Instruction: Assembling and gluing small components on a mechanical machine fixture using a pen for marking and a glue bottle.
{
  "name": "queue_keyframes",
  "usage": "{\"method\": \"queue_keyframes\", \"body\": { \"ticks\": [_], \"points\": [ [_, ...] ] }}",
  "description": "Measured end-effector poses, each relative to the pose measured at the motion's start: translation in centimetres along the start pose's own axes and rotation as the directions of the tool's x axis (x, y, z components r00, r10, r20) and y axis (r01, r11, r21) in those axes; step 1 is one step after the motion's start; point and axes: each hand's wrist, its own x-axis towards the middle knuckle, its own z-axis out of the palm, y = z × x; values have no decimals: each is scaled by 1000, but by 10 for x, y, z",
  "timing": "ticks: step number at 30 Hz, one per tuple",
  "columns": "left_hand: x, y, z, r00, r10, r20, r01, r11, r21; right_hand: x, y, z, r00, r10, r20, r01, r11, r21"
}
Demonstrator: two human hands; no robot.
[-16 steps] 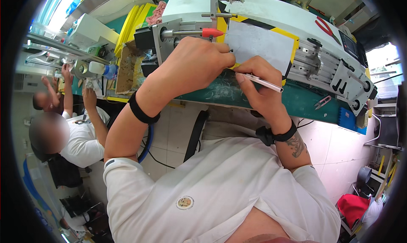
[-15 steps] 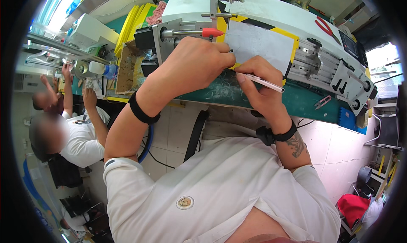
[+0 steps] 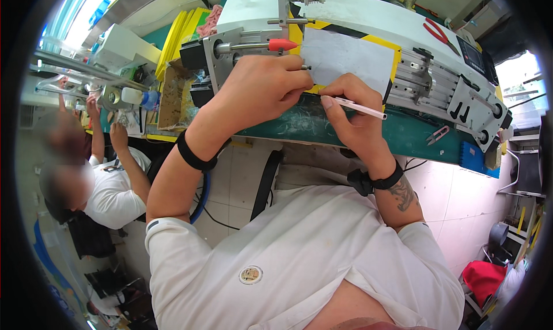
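Note:
My left hand is closed with its fingertips pinched together, just below the red conical tip of a metal shaft on the machine. Whatever it pinches is hidden or too thin to make out. A slim whitish-pink pen-shaped tool lies in my right hand, the thumb and fingers closed round it. Its working end is near the fingertips, too small to read. Both hands are a short gap apart over the near edge of a white plate framed in yellow-black striped tape.
Pale thread scraps lie on the green mat. To the right are pink-handled snips, a metal rail assembly and red-handled pliers. An open cardboard box stands left, where co-workers sit farther off.
My left hand has come slightly nearer to me, uncovering a small metal rod beside its fingers. My right hand keeps the pen-shaped tool in almost the same place.

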Motion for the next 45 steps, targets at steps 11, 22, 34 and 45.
{"method": "queue_keyframes", "body": {
  "ticks": [11,22,34,45],
  "points": [
    [31,88,31,945,-80,-317,39,990,-134,-68,-31,-91,964,118,239,95,685,-722],
    [214,157,98,975,13,224,125,797,-591,-142,41,-144,975,11,-221,-174,654,-736],
    [276,211,140,946,324,-13,-323,946,40,-155,63,-144,952,-148,-268,-86,712,-697],
    [170,204,151,948,-53,-313,-36,961,-274,-158,66,-147,950,-144,-277,-81,744,-663]
  ]
}}
